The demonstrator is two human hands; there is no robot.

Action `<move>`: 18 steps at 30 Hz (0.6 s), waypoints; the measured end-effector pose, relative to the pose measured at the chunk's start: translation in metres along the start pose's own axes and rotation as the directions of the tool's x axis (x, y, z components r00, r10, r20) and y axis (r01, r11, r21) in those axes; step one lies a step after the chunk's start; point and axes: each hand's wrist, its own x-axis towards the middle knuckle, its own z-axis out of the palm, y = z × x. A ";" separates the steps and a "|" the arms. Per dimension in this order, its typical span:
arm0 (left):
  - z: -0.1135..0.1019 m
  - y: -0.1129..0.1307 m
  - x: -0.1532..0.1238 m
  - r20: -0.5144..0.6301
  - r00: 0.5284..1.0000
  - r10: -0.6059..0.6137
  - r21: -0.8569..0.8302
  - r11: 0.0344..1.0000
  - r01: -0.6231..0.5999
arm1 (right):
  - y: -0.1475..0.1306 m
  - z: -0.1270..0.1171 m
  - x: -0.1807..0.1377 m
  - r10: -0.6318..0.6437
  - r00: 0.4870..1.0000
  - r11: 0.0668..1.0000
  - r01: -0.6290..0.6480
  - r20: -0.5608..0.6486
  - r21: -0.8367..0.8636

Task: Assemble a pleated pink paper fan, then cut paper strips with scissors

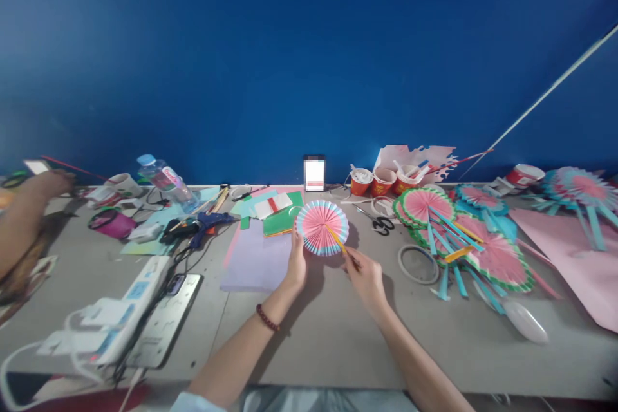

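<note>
A round pleated paper fan (pixel 315 226), pink in the middle with a pale blue rim, is held up above the table. My left hand (pixel 296 264) grips its lower left edge, fingers partly hidden behind the paper. From near the fan's centre a thin yellow stick (pixel 337 238) slants down to my right hand (pixel 365 277), which is closed around its darker lower end. Whether the stick is fixed to the fan, I cannot tell. Behind my left hand lie lilac paper sheets (pixel 253 264) and a green piece of card (pixel 282 224).
Finished-looking paper fans (pixel 502 251) are heaped at the right, near a roll of tape (pixel 418 264) and black-handled scissors (pixel 383 225). Red paper cups (pixel 383 180) line the wall. At left are a blue glue gun (pixel 207 225), a bottle (pixel 167 181), a power strip (pixel 140 302) and another person's arm (pixel 24 225).
</note>
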 end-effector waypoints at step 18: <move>-0.004 0.009 0.005 0.180 0.967 -0.178 -0.091 0.976 0.197 | -0.010 0.003 0.006 0.229 0.972 0.855 -0.226 0.052 0.466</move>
